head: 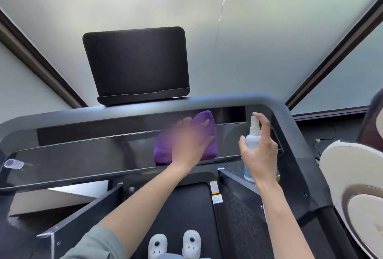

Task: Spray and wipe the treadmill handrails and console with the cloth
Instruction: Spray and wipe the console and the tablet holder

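Console (83, 155) glass is lying across the middle of the view, running from nine o'clock to three o'clock, and the purple cloth (204, 118) is sitting on it just right of center. The left hand (192, 140) is pressing flat on the cloth with fingers spread; it is blurring, so it is likely wiping. The right hand (259, 153) is gripping the white spray bottle (253, 134) at three o'clock, forefinger resting on the nozzle, which is pointing toward the console.

A small clear cap (14, 164) is lying on the glass at nine o'clock; a long wipe toward that end is likely to knock it off. Spraying now risks wetting the left hand instead of the glass, since the nozzle is aiming near it. The dark tablet holder (136, 62) is standing at twelve o'clock, behind the curved handrail (228, 100).

Counting: one cloth, one bottle, one cap, one tablet holder, two hands, and two white slippers (174, 244) at six o'clock on the treadmill belt (186, 207).
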`<state>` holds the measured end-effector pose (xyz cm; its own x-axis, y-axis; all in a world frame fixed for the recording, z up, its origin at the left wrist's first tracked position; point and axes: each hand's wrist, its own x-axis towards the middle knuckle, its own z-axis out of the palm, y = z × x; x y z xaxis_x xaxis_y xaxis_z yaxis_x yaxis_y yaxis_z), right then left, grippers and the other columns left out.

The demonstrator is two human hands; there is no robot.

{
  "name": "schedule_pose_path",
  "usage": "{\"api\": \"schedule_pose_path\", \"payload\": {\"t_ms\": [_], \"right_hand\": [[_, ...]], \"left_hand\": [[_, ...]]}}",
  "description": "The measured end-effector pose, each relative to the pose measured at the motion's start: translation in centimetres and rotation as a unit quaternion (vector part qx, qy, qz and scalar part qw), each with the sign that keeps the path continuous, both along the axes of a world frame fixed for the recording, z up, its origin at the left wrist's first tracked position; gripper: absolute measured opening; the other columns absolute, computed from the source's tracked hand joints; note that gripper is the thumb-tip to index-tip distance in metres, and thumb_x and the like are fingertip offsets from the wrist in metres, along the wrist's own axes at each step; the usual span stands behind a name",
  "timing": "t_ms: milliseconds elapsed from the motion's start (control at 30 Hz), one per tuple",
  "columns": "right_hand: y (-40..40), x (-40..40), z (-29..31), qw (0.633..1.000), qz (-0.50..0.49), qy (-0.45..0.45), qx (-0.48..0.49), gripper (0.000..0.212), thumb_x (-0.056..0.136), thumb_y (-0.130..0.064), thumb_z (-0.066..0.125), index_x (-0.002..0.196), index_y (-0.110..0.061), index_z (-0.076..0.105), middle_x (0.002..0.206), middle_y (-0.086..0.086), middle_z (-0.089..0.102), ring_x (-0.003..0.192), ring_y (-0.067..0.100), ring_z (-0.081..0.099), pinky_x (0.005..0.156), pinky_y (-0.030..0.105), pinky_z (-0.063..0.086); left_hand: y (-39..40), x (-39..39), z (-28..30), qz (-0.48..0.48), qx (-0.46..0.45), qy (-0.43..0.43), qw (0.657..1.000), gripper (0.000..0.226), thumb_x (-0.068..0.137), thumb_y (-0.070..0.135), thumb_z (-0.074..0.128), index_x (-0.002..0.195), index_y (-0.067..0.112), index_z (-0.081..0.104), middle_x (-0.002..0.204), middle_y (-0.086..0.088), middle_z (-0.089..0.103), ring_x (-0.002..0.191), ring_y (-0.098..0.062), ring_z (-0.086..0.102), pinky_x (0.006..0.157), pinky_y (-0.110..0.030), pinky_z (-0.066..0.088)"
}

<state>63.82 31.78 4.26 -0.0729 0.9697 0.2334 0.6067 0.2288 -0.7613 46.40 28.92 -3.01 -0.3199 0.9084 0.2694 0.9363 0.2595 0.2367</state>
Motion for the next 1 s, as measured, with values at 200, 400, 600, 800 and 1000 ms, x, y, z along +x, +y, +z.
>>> {"api": "schedule_pose_path", "payload": {"t_ms": [200,400,600,800,1000], "right_hand": [[0.0,0.7,-0.9,1.0,-0.01,-0.005,-0.006,0.061,0.084,-0.004,0.065,0.134,-0.03,0.043,0.067,-0.003,0.053,0.058,0.025,0.051,0.061,0.035,0.045],[0.5,1.6,-1.1,1.0,-0.016,-0.013,-0.009,0.061,0.085,-0.005,0.066,0.136,-0.028,0.043,0.064,-0.004,0.05,0.059,0.024,0.051,0.06,0.038,0.046],[0.6,1.9,-0.4,0.999,-0.037,0.009,0.005,0.06,0.085,-0.005,0.065,0.134,-0.031,0.042,0.07,-0.005,0.055,0.059,0.02,0.056,0.056,0.031,0.042],[0.8,2.8,-1.0,0.998,-0.055,0.016,-0.003,0.059,0.085,-0.007,0.066,0.134,-0.03,0.042,0.075,-0.001,0.058,0.063,0.028,0.056,0.06,0.032,0.041],[1.3,4.7,-1.7,0.996,-0.08,0.028,-0.025,0.058,0.086,-0.006,0.064,0.133,-0.032,0.042,0.086,0.002,0.065,0.062,0.033,0.062,0.065,0.042,0.053]], "left_hand": [[1.3,1.4,-0.3,0.011,0.022,0.019,1.0,0.04,0.091,0.055,0.051,0.125,0.035,0.059,0.121,-0.012,0.052,0.105,-0.031,0.05,0.085,-0.042,0.038],[8.9,3.4,0.7,-0.021,-0.046,0.072,0.996,0.047,0.097,0.056,0.037,0.14,0.038,0.039,0.133,-0.012,0.043,0.113,-0.03,0.044,0.093,-0.042,0.033],[5.9,5.0,1.1,-0.014,-0.033,-0.022,0.999,0.05,0.091,0.057,0.049,0.137,0.036,0.049,0.122,-0.012,0.048,0.106,-0.03,0.046,0.09,-0.04,0.035],[4.2,5.9,0.5,-0.024,0.017,-0.018,0.999,0.046,0.084,0.058,0.06,0.12,0.029,0.064,0.099,-0.009,0.052,0.088,-0.028,0.05,0.077,-0.038,0.043],[11.7,8.8,0.8,-0.069,-0.028,0.022,0.997,0.044,0.096,0.056,0.041,0.133,0.032,0.048,0.127,-0.01,0.044,0.108,-0.029,0.043,0.09,-0.039,0.034]]}}
